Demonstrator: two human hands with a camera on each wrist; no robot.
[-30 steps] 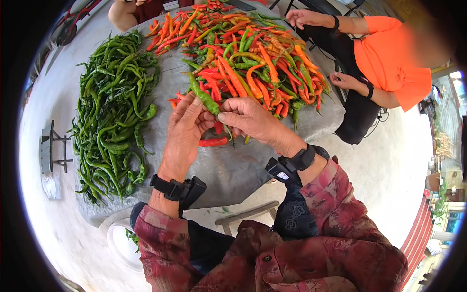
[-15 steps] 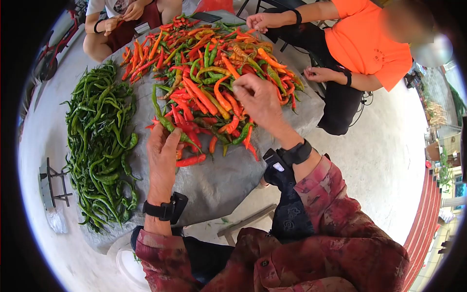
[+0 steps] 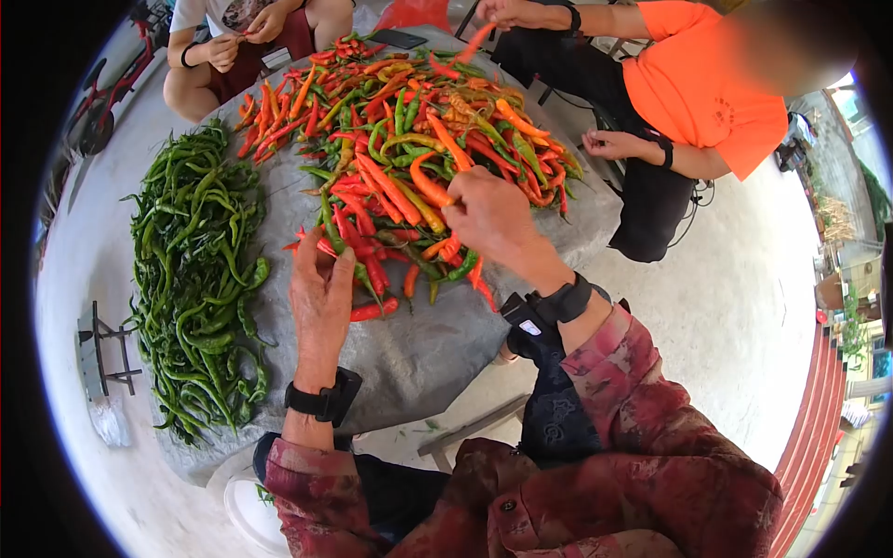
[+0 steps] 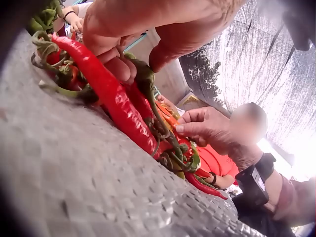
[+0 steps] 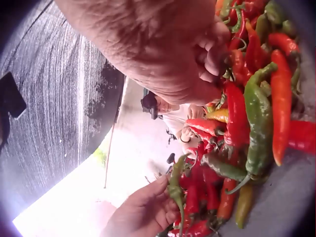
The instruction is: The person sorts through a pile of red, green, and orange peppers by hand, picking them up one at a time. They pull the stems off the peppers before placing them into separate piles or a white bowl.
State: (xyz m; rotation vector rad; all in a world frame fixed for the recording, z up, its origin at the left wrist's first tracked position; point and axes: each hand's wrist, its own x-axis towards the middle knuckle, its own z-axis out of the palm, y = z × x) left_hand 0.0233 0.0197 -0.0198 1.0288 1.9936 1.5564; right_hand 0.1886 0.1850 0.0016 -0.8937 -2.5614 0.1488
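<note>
My left hand (image 3: 321,293) pinches a slim green pepper (image 3: 330,231) between thumb and fingers at the near left edge of the mixed pile; the right wrist view shows this green pepper (image 5: 176,185) hanging upright from the fingers. Red peppers (image 4: 111,91) lie just below the left hand in the left wrist view. Over the front of the pile, my right hand (image 3: 498,219) has its thumb and fingertips closed at the end of a curved orange pepper (image 3: 426,186). In the right wrist view the hand (image 5: 163,54) hides most of that contact.
A long heap of green peppers (image 3: 191,298) lies left on the grey sheet (image 3: 409,363). A person in orange (image 3: 702,84) sits at the right, lifting a red pepper (image 3: 476,42); another person (image 3: 251,28) sits at the far side. A dark flat object (image 3: 398,38) lies at the back.
Both my hands were together on a green pepper; they have separated, the right moving right and onto the pile, the left keeping a green pepper. The person in orange has raised a hand with a red pepper.
</note>
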